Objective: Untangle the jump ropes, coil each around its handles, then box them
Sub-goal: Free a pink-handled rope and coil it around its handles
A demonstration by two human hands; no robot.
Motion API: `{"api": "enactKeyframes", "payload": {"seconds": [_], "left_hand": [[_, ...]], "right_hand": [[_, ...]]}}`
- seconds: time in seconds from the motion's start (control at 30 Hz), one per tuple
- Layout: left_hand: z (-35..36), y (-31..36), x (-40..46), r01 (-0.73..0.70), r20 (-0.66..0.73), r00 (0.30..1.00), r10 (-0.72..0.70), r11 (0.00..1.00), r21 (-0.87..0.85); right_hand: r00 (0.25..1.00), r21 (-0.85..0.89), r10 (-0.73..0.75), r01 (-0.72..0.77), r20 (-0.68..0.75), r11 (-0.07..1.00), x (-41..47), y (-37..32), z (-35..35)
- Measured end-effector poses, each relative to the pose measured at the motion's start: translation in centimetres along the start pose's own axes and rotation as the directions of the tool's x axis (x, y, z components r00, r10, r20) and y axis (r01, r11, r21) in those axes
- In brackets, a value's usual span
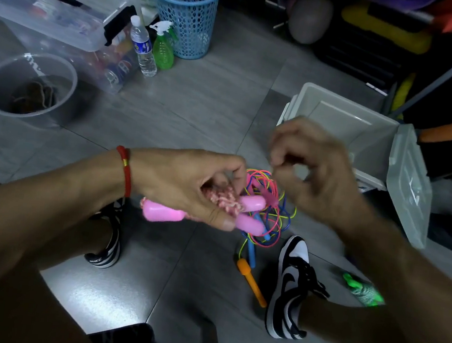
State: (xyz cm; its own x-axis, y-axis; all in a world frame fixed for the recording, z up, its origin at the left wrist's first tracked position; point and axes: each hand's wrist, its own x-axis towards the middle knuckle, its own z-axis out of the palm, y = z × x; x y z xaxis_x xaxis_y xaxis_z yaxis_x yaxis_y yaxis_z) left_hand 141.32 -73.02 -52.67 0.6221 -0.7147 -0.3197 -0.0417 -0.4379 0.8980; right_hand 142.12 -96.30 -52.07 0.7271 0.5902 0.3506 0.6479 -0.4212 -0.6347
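Note:
My left hand [189, 184] grips two pink handles [252, 204] with a pink braided rope wound round them. My right hand [312, 170] hovers just right of it, blurred, fingers curled as if pinching the pink rope's end; I cannot tell for sure. Below on the floor lies a tangle of thin coloured ropes [272, 221] with a blue handle [250, 254] and an orange handle [251, 281]. An open grey box [337, 119] with its lid [408, 189] hanging to the right stands behind my right hand. A green-handled rope [363, 291] lies at right.
My two black-and-white shoes [290, 286] flank the tangle. At back left stand a clear storage bin [55, 5], a round clear tub [29, 84], a water bottle [143, 46], a green spray bottle [162, 48] and a blue mesh basket [189, 12]. Dark shelving fills the right background.

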Motion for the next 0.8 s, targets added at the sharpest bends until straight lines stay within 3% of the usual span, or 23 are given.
{"api": "enactKeyframes", "payload": {"seconds": [0.13, 0.43, 0.63, 0.73, 0.8], "left_hand": [[-0.2, 0.3, 0.1, -0.031, -0.130, 0.991, 0.017, 0.994, -0.107], [-0.9, -0.3, 0.7, -0.044, -0.141, 0.989, 0.046, 0.999, 0.017], [-0.9, -0.1, 1.5, -0.030, -0.236, 0.966, 0.106, 0.952, 0.303], [-0.6, 0.3, 1.9, 0.015, -0.300, 0.940, 0.161, 0.861, 0.509], [0.2, 0.7, 2.2, 0.120, -0.356, 0.921, 0.158, 0.755, 0.645]], "right_hand": [[0.995, -0.019, 0.058, -0.057, 0.081, 0.998, -0.2, -0.1, -0.6], [0.995, -0.010, 0.068, -0.068, 0.068, 0.998, -0.4, -0.8, 1.1], [0.979, 0.064, 0.191, -0.187, -0.069, 0.980, -0.8, -0.6, 2.1], [0.953, 0.208, 0.281, -0.254, -0.114, 0.945, -0.6, -0.6, 2.7], [0.942, 0.266, 0.310, -0.269, -0.128, 0.926, -0.5, -0.5, 2.9]]}}
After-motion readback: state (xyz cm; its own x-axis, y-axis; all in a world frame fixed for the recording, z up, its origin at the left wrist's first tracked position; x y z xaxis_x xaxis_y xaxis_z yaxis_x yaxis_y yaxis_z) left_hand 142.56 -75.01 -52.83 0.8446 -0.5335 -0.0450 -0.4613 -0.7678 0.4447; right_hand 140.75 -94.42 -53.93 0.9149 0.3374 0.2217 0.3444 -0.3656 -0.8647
